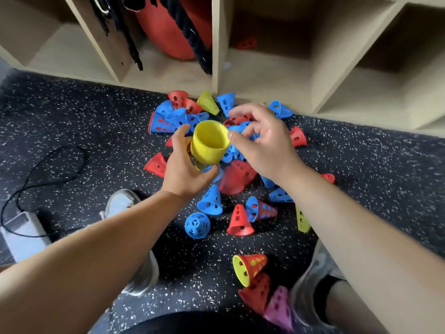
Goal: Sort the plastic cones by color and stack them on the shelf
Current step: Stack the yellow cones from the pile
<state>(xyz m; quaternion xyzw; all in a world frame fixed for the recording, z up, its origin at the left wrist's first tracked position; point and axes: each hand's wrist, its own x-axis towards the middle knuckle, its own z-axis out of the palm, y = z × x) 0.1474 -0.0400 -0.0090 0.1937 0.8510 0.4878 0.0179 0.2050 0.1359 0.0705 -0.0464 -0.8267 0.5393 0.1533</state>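
Note:
My left hand (184, 166) grips a stack of nested yellow cones (209, 141), held above the floor with its wide mouth facing up. My right hand (262, 141) hovers just right of the stack, its thumb tip at the rim, fingers loosely spread and holding nothing. Beneath both hands lies a pile of blue and red perforated cones (183, 115) on the floor. A loose yellow cone (208, 102) lies near the shelf, another yellow cone (301, 220) lies under my right forearm. A red cone (246, 43) sits deep inside a shelf compartment.
The wooden cubby shelf (218, 75) runs along the far side; one compartment holds a red bag (168, 27) with black rope. A yellow-in-red cone pair (249, 267), red and purple cones (279, 307) lie by my shoes. A grey box (21, 233) with black cable sits left.

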